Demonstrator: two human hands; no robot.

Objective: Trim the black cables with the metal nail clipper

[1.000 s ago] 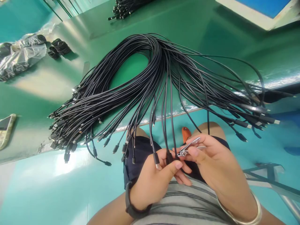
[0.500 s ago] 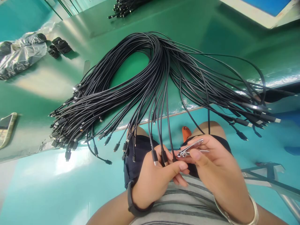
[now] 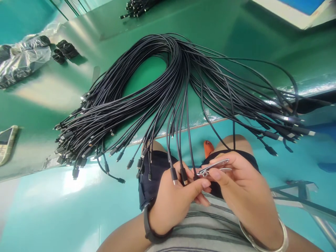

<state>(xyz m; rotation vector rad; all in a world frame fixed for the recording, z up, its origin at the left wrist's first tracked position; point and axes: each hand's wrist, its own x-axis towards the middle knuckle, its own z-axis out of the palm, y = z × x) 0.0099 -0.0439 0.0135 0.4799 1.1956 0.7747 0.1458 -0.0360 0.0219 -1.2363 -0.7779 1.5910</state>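
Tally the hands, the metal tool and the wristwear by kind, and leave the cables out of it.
Hands: 2 (left hand, right hand)
Nail clipper: 1
Dark wristband: 1
Pale bangle: 1
Total: 5

Probably a phone point(image 3: 7, 144), far left

The left hand point(image 3: 173, 201) hides the lower end of the cable point(image 3: 195, 173) nearest the nail clipper point(image 3: 215, 166), and whether the clipper's tip touches that cable is too small to tell. The left edge of view cuts off the phone point(image 3: 7, 145) and the plastic bag point(image 3: 27, 63), the top edge the far cable bundle point(image 3: 139, 7).
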